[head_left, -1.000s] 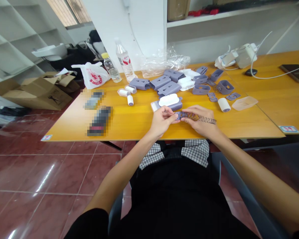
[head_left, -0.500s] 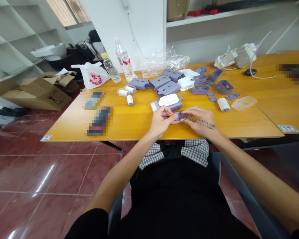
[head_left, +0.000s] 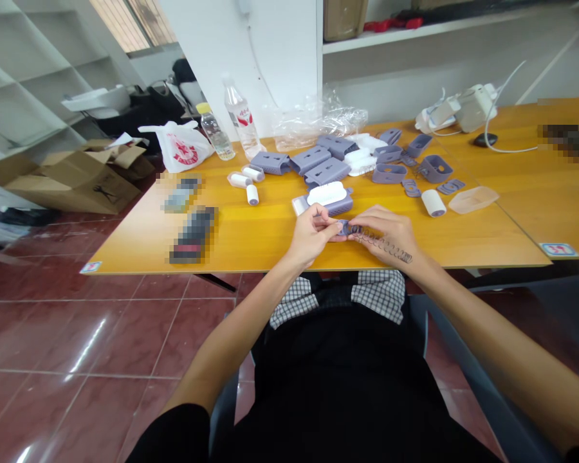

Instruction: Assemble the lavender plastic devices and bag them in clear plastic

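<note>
My left hand (head_left: 311, 235) pinches a small purple plastic part (head_left: 343, 227) over the near edge of the yellow table (head_left: 251, 235). My right hand (head_left: 386, 233) grips a long dark coil spring (head_left: 385, 245) whose left end meets that part; the spring's free end trails right and down across my wrist. Just beyond my hands lies a purple housing with a white brush piece (head_left: 327, 195) on top.
Several purple housings (head_left: 318, 164), white rollers (head_left: 247, 182), a clear tray (head_left: 473, 200) and a white cylinder (head_left: 433, 203) lie on the table. Two bottles (head_left: 241, 119) and a plastic bag (head_left: 183, 146) stand at the back left. A cardboard box (head_left: 77, 177) sits on the floor.
The spring's free end has swung down toward my right wrist and more of it lies under my right hand. Both hands have stayed at the table's near edge.
</note>
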{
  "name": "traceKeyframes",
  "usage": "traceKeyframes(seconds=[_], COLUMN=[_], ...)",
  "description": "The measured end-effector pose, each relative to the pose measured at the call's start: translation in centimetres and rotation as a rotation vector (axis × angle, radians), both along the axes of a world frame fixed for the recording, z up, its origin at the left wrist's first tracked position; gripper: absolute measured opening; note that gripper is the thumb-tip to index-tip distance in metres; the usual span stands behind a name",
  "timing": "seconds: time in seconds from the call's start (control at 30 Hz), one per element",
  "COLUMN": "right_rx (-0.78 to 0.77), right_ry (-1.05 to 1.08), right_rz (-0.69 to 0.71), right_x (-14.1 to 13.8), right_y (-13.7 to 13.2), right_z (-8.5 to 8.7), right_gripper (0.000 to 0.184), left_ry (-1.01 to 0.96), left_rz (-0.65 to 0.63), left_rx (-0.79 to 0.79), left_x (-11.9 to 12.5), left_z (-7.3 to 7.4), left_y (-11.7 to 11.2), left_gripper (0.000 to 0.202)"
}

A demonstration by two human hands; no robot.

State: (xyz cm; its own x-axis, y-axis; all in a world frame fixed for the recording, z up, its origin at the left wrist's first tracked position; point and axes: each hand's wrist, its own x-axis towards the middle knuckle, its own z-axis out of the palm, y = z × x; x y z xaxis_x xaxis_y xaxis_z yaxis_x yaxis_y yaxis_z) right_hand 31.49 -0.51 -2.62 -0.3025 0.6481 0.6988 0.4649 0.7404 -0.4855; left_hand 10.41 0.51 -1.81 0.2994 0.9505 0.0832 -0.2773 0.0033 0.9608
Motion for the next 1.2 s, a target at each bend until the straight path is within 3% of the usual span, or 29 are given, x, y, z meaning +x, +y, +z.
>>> traceKeyframes(seconds=[0.27,0.43,0.7,0.8,0.97,1.07,1.2], right_rx=[0.097,0.064,0.088,-0.015,-0.400,-0.596,-0.695], right_ry=[0.046,0.033,0.007,0.053,0.333,0.366,0.392], right_rz=[-0.063,-0.043,0.002,0.003,0.035,0.065,0.118], right_x=[0.0,0.0,-0.4,-0.4,0.3,0.6,1.0], right_y=[-0.3,-0.2,-0.5,-0.5,0.1,0.4,0.3], right_z=[0.1,0.2,0.4,0.2,-0.6,-0.7,-0.1], right_gripper=[0.012,0.012,0.013,0.019,0.038,0.038,0.035], left_ry=[0.014,0.106,0.168,0.196,0.174,0.152,0.139], left_rz=[0.027,0.109,0.134,0.187,0.185,0.139,0.090], left_rx=[0.028,0.112,0.168,0.190,0.181,0.178,0.198], left_x=[0.4,0.5,0.4,0.4,0.3,0.3,0.2], left_z=[0.1,-0.2,-0.8,-0.9,-0.9,-0.8,-0.8], left_y=[-0.1,0.1,0.3,0.4,0.5,0.4,0.4], left_gripper=[0.036,0.040,0.036,0.034,0.035,0.038,0.040])
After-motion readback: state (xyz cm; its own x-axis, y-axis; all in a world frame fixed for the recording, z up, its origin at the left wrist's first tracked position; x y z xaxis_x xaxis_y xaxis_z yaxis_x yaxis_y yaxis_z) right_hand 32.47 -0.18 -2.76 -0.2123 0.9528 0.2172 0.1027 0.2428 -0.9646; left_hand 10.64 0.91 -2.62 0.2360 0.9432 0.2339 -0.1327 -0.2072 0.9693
